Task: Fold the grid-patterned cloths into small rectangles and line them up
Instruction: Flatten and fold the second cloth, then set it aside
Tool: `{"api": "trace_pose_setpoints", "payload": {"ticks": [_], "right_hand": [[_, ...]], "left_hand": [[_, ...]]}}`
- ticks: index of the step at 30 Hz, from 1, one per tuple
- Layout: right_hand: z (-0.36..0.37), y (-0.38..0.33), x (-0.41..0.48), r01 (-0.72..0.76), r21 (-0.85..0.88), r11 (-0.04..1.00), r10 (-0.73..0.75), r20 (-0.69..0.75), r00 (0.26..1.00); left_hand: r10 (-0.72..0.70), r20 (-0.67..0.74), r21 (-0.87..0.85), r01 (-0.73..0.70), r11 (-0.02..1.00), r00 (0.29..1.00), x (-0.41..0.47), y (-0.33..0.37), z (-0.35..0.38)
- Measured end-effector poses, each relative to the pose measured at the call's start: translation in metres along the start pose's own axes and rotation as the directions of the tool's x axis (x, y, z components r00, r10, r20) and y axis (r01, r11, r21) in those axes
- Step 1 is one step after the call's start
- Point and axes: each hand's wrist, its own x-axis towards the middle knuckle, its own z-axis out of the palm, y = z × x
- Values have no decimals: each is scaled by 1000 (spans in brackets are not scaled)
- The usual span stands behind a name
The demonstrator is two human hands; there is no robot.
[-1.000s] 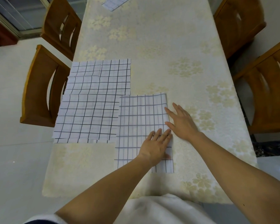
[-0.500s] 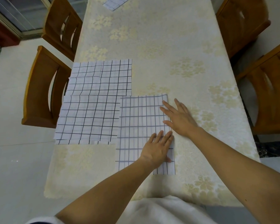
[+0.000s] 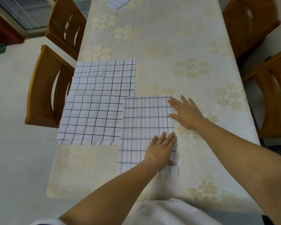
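Grid-patterned cloth (image 3: 146,127) — a tall folded strip, lying flat on the near middle of the table (image 3: 177,46), its left edge overlapping the nearer of two folded cloths. Left hand (image 3: 161,151) pressed flat on the lower right part, fingers together and outstretched, gripping nothing. Right hand (image 3: 185,112) flat too, fingers spread, resting across the upper right edge, half on cloth and half on the tablecloth, holding nothing. Looks like smoothing the long right edge after a fold. Best done by running both palms along that edge with even pressure, keeping the layers square so the grid lines stay matched — then probably folding top to bottom to reach the size of the others. Nearer folded cloth (image 3: 91,119) and farther folded cloth (image 3: 105,75) touching in a column by the left table edge; worth not dragging the nearer one while smoothing. Another cloth (image 3: 118,2) at the far end, unfolded state hard to tell. Wooden chairs (image 3: 45,95) on both sides.
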Motion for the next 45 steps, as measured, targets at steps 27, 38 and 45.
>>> {"api": "trace_pose_setpoints", "payload": {"ticks": [27,38,45], "right_hand": [[39,-94,-112,-483,540,689,512,108,852],[-17,15,-100,-252,568,784,221,124,967],[-42,62,-60,-242,374,895,191,169,967]], "left_hand": [[415,-69,555,-311,772,907,50,-16,-75],[288,-302,472,-120,874,909,47,-77,-114],[-56,-286,-78,35,996,957,43,-107,-120]]}}
